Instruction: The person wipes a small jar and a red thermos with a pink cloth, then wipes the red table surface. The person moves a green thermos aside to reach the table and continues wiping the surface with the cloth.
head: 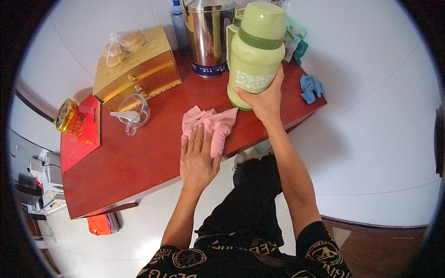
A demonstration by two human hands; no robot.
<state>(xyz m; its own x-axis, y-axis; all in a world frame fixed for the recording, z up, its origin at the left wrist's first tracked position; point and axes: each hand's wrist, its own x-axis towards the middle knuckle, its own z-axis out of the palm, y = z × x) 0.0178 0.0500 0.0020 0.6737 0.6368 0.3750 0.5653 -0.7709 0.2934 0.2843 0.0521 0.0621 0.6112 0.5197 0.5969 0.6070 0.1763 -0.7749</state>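
My left hand (197,160) lies flat on a crumpled pink cloth (222,128), fingers stretched out and pressing it against the red-brown tabletop (139,166). With my right hand (266,99) I grip the lower body of a light green thermos jug (257,59), thumb on the near side and fingers around the right. The jug has a darker green band, a white leaf-like pattern and a handle on its left. Its lower edge is close to the cloth's upper right corner; whether the base touches the table I cannot tell.
Behind stands a shiny metal kettle (208,38) beside a blue bottle (179,27). Leftward are a gold drawer box (139,69) with bagged pastries (120,45), a glass cup (142,107) with a white spoon, a red paper bag (81,139) and a jar (66,116). A blue rag (312,88) lies at right.
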